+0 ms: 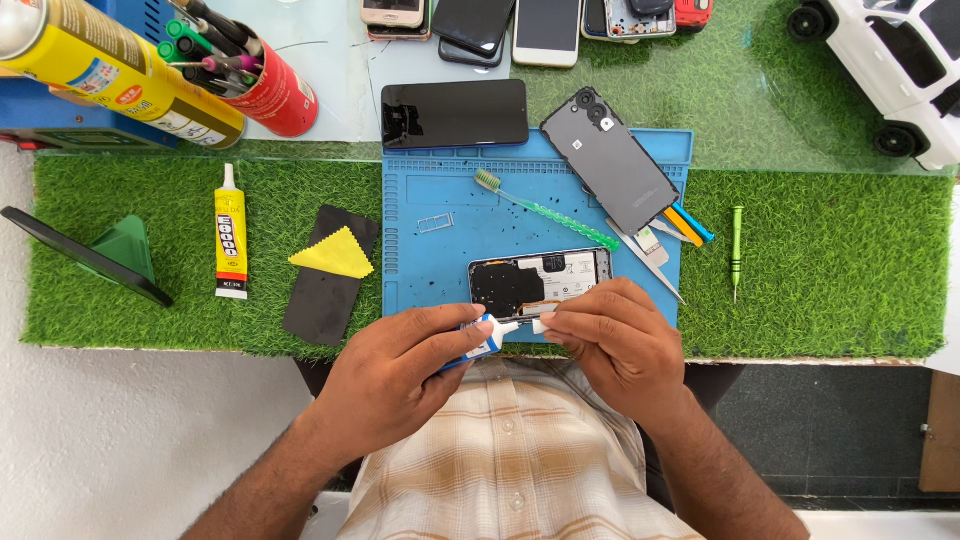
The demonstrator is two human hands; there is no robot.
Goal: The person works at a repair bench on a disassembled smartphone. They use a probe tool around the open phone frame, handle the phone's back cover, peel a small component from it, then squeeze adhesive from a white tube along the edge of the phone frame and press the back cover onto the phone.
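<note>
My left hand (400,365) grips a small white and blue glue tube (487,342) by its body, with the nozzle pointing right. My right hand (612,335) pinches the small white cap (540,326) at the tube's tip. Both hands hover at the near edge of a blue work mat (430,255). Just beyond my fingers lies an opened phone (540,278) with its back off and its inner parts showing. Its grey back cover (610,160) lies at the mat's far right corner. A green toothbrush (545,210) lies across the mat.
A black phone (455,113) lies face up beyond the mat. On the green turf sit a yellow glue tube (231,235), a black pad with a yellow cloth (335,255), a green screwdriver (736,245), tweezers (650,262), a red tool cup (270,85) and a white toy car (895,60).
</note>
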